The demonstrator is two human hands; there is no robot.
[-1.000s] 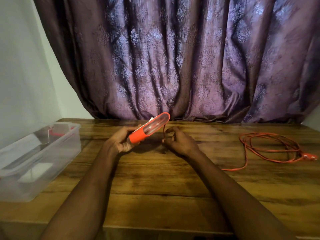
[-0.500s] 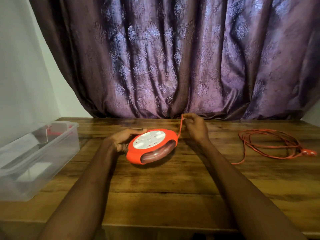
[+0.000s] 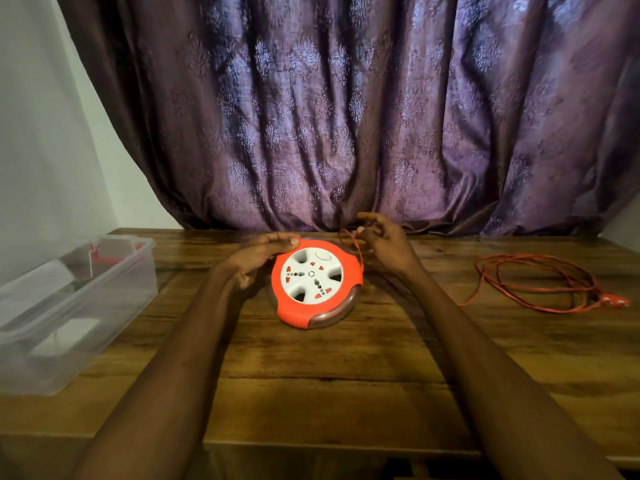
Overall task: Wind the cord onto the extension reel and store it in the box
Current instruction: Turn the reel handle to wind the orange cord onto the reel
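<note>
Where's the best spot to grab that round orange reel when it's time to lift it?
Probably the orange rim of the reel, from above: it lies flat on the table, socket face up. The left hand already steadies its far-left edge.

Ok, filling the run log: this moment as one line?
left hand: steadies reel | right hand: pinches cord | most cord loose on table | box: open

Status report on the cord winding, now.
Left hand steadies reel flat on table. Right hand pinches cord at reel's far edge. Most cord loose at right. Box open, left; nothing blocking.
</note>
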